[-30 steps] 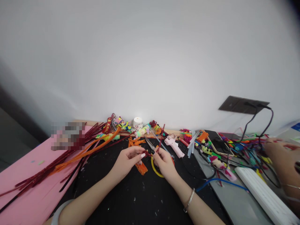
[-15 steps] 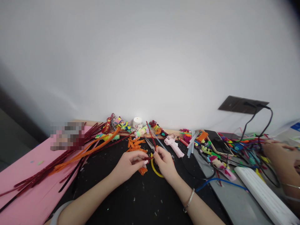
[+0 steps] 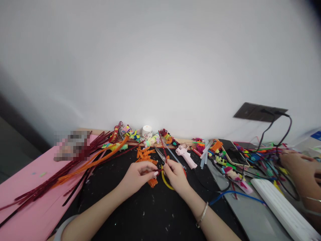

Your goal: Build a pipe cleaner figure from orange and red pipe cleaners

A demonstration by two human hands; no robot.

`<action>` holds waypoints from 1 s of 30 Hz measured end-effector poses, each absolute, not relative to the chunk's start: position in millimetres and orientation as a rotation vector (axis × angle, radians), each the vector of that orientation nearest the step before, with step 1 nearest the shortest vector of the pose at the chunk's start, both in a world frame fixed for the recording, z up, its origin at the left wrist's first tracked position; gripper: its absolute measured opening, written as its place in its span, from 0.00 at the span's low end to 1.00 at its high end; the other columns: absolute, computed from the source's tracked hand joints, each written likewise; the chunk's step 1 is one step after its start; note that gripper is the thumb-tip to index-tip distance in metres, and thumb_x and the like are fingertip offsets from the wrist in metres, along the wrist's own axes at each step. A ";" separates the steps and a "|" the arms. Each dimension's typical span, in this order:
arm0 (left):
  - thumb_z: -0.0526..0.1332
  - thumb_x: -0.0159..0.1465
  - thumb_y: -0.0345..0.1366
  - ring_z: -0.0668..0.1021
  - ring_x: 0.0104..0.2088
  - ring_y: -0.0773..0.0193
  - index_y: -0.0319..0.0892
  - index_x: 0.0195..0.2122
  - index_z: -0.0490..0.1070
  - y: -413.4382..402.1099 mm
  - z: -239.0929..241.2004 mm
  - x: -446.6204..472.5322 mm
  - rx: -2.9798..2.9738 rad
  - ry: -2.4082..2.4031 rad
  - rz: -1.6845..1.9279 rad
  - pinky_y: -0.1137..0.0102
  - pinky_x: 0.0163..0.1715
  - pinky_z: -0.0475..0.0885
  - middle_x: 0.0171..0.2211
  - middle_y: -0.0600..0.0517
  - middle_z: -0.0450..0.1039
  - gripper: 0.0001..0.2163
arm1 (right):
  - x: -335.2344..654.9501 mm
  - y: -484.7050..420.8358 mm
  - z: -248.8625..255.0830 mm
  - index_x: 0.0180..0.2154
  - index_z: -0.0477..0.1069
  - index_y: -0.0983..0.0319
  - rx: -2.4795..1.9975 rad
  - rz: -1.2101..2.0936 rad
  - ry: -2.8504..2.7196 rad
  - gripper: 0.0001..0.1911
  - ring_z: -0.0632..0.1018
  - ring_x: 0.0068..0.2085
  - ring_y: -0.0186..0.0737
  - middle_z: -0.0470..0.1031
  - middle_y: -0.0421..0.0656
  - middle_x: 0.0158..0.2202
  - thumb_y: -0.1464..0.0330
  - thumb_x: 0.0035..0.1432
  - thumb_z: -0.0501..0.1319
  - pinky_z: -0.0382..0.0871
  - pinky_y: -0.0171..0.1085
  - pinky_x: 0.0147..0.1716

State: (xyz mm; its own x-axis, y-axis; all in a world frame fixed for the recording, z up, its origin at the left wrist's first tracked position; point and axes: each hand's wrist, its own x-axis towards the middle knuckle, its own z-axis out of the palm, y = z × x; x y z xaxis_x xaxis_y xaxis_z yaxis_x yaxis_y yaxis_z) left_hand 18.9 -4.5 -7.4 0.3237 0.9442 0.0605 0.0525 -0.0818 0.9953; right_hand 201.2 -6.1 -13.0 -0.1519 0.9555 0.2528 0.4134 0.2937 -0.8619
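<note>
I have both bare hands meeting over the black mat [image 3: 135,214], near the middle of the scene. The left hand [image 3: 137,175] comes in from the left, its thumb and fingers drawn together on a dark red fuzzy stem [image 3: 163,144]; the bent fingers hide most of what they hold, so I cannot tell how that part is shaped. The right hand [image 3: 177,174] sits just beside it, thumb and forefinger clamped on the same stem, whose free length stands up from the pinch and leans slightly left toward the far edge. Behind the fingertips I see scissors [image 3: 159,154], blades pointing far and left, their handles largely covered by the right hand. A yellow curved strip [image 3: 165,182] bends between the hands, partly under the right one. Short orange pieces [image 3: 144,154] lie just beyond the left hand, and a flat orange piece [image 3: 152,182] shows beneath its fingers. To the right of the right hand rests a pink glue gun [image 3: 185,156], with pale glue sticks [image 3: 205,155] farther right. On the left, a bundle of dark red stems [image 3: 46,180] and orange stems [image 3: 100,160] stretches across the pink board [image 3: 27,204]. At the far right, another person's hand [image 3: 297,169] reaches over tangled colored stems, beyond a white power strip [image 3: 282,206].
</note>
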 end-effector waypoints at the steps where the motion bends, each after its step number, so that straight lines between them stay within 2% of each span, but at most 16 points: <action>1: 0.67 0.54 0.36 0.82 0.30 0.59 0.38 0.32 0.77 -4.5 -7.0 18.8 1.454 0.977 0.969 0.68 0.33 0.77 0.29 0.49 0.81 0.07 | 201.1 -5.9 -13.1 0.21 0.55 0.59 -1.256 0.807 -1.721 0.19 0.59 0.22 0.32 0.56 0.34 0.19 0.59 0.61 0.51 0.52 0.33 0.23; 12: 0.66 0.54 0.35 0.79 0.24 0.63 0.38 0.28 0.79 -7.5 -8.2 20.7 1.591 0.929 0.828 0.71 0.26 0.73 0.24 0.49 0.79 0.05 | 199.6 -6.6 -11.6 0.19 0.51 0.58 -1.290 0.833 -1.788 0.19 0.57 0.22 0.32 0.51 0.33 0.18 0.62 0.60 0.50 0.50 0.33 0.22; 18: 0.67 0.54 0.34 0.80 0.24 0.62 0.39 0.28 0.80 -7.6 -8.4 20.2 1.583 0.909 0.802 0.72 0.27 0.73 0.23 0.50 0.79 0.04 | 200.3 -6.5 -14.0 0.19 0.51 0.58 -1.251 0.822 -1.821 0.19 0.57 0.21 0.31 0.52 0.33 0.18 0.64 0.61 0.51 0.50 0.33 0.22; 21: 0.67 0.53 0.34 0.80 0.23 0.63 0.39 0.28 0.80 -6.5 -9.2 20.5 1.534 0.893 0.845 0.71 0.27 0.74 0.23 0.51 0.80 0.04 | 204.4 -7.2 -11.1 0.20 0.54 0.59 -1.183 0.786 -1.878 0.20 0.60 0.22 0.32 0.56 0.34 0.18 0.63 0.64 0.49 0.53 0.33 0.23; 24: 0.69 0.52 0.34 0.82 0.27 0.61 0.40 0.28 0.79 -3.8 -10.3 19.6 1.421 0.901 0.915 0.70 0.31 0.76 0.26 0.50 0.81 0.04 | 209.9 -6.8 -6.9 0.22 0.58 0.59 -1.135 0.634 -1.950 0.19 0.65 0.24 0.34 0.61 0.36 0.20 0.65 0.66 0.47 0.57 0.34 0.26; 27: 0.70 0.50 0.34 0.83 0.30 0.58 0.40 0.29 0.80 -0.6 -9.8 17.3 1.309 0.952 0.999 0.68 0.34 0.78 0.27 0.50 0.82 0.06 | 217.6 -2.1 -4.5 0.26 0.62 0.59 -1.272 0.335 -1.871 0.12 0.69 0.28 0.37 0.65 0.38 0.25 0.69 0.63 0.50 0.61 0.35 0.29; 30: 0.70 0.50 0.34 0.83 0.31 0.58 0.40 0.29 0.80 1.3 -7.1 15.6 1.262 0.981 1.064 0.67 0.35 0.79 0.28 0.50 0.83 0.06 | 228.2 5.0 -3.4 0.35 0.67 0.61 -1.498 0.049 -1.782 0.05 0.73 0.40 0.44 0.71 0.46 0.36 0.72 0.59 0.52 0.67 0.40 0.40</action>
